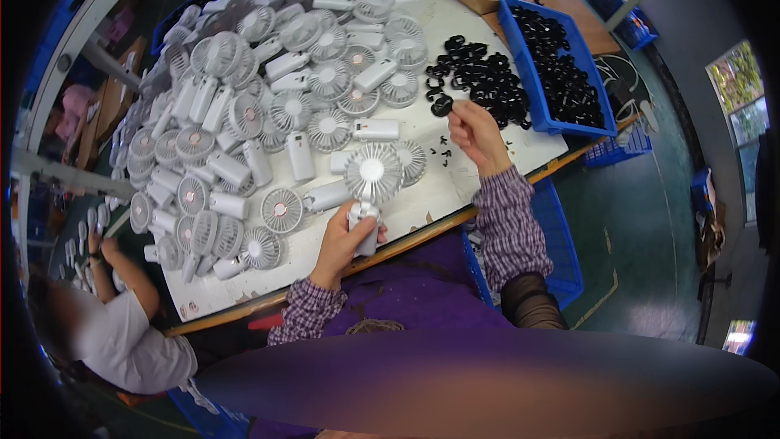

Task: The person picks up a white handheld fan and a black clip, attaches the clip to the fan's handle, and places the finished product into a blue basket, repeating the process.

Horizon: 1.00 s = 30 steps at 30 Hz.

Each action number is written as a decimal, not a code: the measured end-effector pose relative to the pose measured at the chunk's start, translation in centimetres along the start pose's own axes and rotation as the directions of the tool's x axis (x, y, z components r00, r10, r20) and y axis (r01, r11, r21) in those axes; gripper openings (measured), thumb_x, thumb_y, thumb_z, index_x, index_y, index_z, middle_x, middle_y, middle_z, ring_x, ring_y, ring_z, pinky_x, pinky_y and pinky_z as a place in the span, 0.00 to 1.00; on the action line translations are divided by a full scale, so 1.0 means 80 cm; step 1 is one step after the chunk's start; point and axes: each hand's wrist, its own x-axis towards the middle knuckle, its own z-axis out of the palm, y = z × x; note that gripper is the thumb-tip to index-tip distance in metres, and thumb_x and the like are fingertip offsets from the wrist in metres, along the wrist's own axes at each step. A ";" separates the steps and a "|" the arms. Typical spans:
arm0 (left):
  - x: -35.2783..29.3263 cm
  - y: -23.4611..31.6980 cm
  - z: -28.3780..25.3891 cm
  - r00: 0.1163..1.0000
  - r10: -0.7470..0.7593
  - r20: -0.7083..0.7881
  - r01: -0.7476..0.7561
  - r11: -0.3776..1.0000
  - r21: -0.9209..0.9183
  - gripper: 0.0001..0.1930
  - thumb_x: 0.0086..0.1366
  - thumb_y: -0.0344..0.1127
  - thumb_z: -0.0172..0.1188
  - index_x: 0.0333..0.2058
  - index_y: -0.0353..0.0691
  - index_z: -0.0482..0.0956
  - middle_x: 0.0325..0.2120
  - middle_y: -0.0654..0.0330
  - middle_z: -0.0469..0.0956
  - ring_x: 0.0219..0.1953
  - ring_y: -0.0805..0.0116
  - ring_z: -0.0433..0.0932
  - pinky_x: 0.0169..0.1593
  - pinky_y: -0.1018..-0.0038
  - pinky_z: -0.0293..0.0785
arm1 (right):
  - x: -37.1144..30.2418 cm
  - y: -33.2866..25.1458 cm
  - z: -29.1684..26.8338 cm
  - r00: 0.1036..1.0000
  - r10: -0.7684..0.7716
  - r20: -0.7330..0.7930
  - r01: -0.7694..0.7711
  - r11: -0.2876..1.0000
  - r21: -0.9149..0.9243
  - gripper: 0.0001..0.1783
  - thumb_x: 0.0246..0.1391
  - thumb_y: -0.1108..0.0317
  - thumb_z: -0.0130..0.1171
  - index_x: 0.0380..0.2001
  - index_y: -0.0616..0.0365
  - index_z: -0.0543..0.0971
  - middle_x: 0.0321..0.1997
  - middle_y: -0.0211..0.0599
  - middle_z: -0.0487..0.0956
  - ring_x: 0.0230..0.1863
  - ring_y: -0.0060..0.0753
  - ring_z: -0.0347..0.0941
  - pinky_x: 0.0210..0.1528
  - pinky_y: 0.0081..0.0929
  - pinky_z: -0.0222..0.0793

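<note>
Left hand [341, 245]: fingers wrapped round white fan [374, 177]. Right hand [476, 136], two o'clock: fingers pinched on black part [441, 106]; black pile [486, 81] at twelve.

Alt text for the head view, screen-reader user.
A person's left-hand grip holds a white handheld fan at a white table; the right-hand grip touches a black part at a loose pile's edge. Many more fans are heaped leftward; a blue bin of black parts stands at right.

Green floor [642, 268], grey wall [689, 36], bright window [735, 85]
</note>
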 end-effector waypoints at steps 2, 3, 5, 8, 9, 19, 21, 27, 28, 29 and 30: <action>0.012 0.001 0.003 0.990 0.099 -0.102 -0.099 0.995 0.009 0.16 0.64 0.36 0.56 0.46 0.34 0.68 0.32 0.56 0.77 0.30 0.72 0.77 0.36 0.74 0.76 | -0.053 0.014 0.049 0.988 0.055 0.145 -0.065 0.996 0.060 0.06 0.59 0.70 0.51 0.38 0.59 0.71 0.24 0.33 0.73 0.13 0.18 0.60 0.13 0.13 0.52; 0.017 0.003 0.008 0.982 0.168 -0.088 -0.164 0.985 0.047 0.18 0.63 0.39 0.57 0.46 0.34 0.68 0.31 0.57 0.77 0.31 0.72 0.77 0.37 0.75 0.75 | -0.084 0.031 0.071 0.979 0.057 0.194 -0.086 0.986 0.141 0.08 0.59 0.70 0.50 0.41 0.59 0.69 0.27 0.39 0.76 0.12 0.20 0.62 0.12 0.14 0.54; 0.028 0.009 0.009 0.952 0.305 0.003 -0.302 0.942 0.148 0.24 0.60 0.48 0.61 0.44 0.33 0.69 0.31 0.59 0.76 0.31 0.75 0.74 0.37 0.78 0.72 | -0.130 0.072 0.104 0.960 0.047 0.274 -0.116 0.964 0.239 0.08 0.60 0.71 0.49 0.42 0.59 0.68 0.27 0.45 0.76 0.12 0.24 0.66 0.13 0.15 0.59; 0.033 0.006 0.009 0.885 0.466 0.007 -0.440 0.831 0.339 0.24 0.59 0.52 0.61 0.39 0.34 0.72 0.28 0.62 0.76 0.30 0.77 0.72 0.35 0.80 0.68 | -0.151 0.127 0.127 0.963 0.051 0.264 -0.167 0.883 0.439 0.06 0.61 0.72 0.47 0.40 0.59 0.67 0.30 0.45 0.76 0.14 0.26 0.67 0.14 0.16 0.62; 0.031 0.002 0.009 0.887 0.461 -0.002 -0.433 0.835 0.340 0.24 0.59 0.52 0.61 0.39 0.34 0.72 0.28 0.62 0.76 0.30 0.77 0.72 0.35 0.80 0.68 | -0.153 0.138 0.127 0.958 0.068 0.278 -0.193 0.870 0.453 0.04 0.62 0.71 0.46 0.39 0.58 0.67 0.30 0.44 0.76 0.15 0.26 0.68 0.15 0.17 0.63; 0.009 0.001 -0.007 0.776 0.607 -0.174 -0.336 0.631 0.700 0.12 0.55 0.39 0.64 0.27 0.35 0.77 0.18 0.60 0.76 0.22 0.75 0.72 0.27 0.75 0.70 | -0.156 0.140 0.149 0.971 0.153 0.183 -0.166 0.984 0.059 0.06 0.60 0.67 0.49 0.32 0.58 0.68 0.23 0.37 0.72 0.18 0.28 0.69 0.19 0.23 0.66; 0.024 -0.020 -0.009 0.762 0.628 -0.157 -0.282 0.540 0.793 0.14 0.53 0.41 0.64 0.27 0.34 0.76 0.17 0.52 0.72 0.21 0.70 0.71 0.28 0.70 0.69 | -0.158 0.142 0.127 0.994 0.086 0.070 -0.087 0.996 0.018 0.06 0.59 0.66 0.50 0.33 0.56 0.69 0.21 0.32 0.69 0.20 0.25 0.66 0.21 0.22 0.66; 0.000 -0.012 0.046 0.981 -0.190 -0.046 0.180 0.969 -0.171 0.27 0.66 0.60 0.44 0.28 0.40 0.76 0.12 0.62 0.69 0.11 0.72 0.71 0.14 0.75 0.69 | -0.157 0.118 0.075 0.969 -0.200 0.145 0.207 0.978 -0.036 0.39 0.53 0.59 0.60 0.63 0.62 0.55 0.57 0.46 0.66 0.57 0.39 0.64 0.52 0.37 0.68; 0.009 -0.038 0.047 0.909 -0.335 0.249 0.409 0.833 -0.373 0.31 0.64 0.67 0.37 0.24 0.43 0.71 0.09 0.62 0.66 0.08 0.72 0.67 0.10 0.75 0.64 | -0.154 0.109 0.077 0.948 -0.240 0.208 0.253 0.967 -0.037 0.46 0.50 0.55 0.64 0.64 0.62 0.52 0.59 0.47 0.65 0.60 0.41 0.61 0.55 0.38 0.66; 0.009 -0.047 0.059 0.784 -0.429 0.449 0.613 0.645 -0.455 0.34 0.62 0.72 0.34 0.21 0.44 0.68 0.07 0.63 0.64 0.07 0.73 0.64 0.09 0.75 0.60 | -0.164 0.097 0.090 0.950 -0.257 0.177 0.270 0.961 -0.054 0.56 0.40 0.48 0.70 0.64 0.64 0.52 0.59 0.48 0.65 0.61 0.43 0.63 0.55 0.38 0.67; 0.006 -0.073 0.063 0.657 -0.319 0.683 0.700 0.594 -0.396 0.36 0.59 0.74 0.35 0.21 0.44 0.68 0.07 0.62 0.64 0.06 0.73 0.63 0.08 0.74 0.57 | -0.158 0.090 0.070 0.964 -0.154 0.218 0.183 0.976 -0.121 0.58 0.37 0.46 0.72 0.64 0.64 0.53 0.60 0.49 0.64 0.60 0.43 0.63 0.55 0.38 0.67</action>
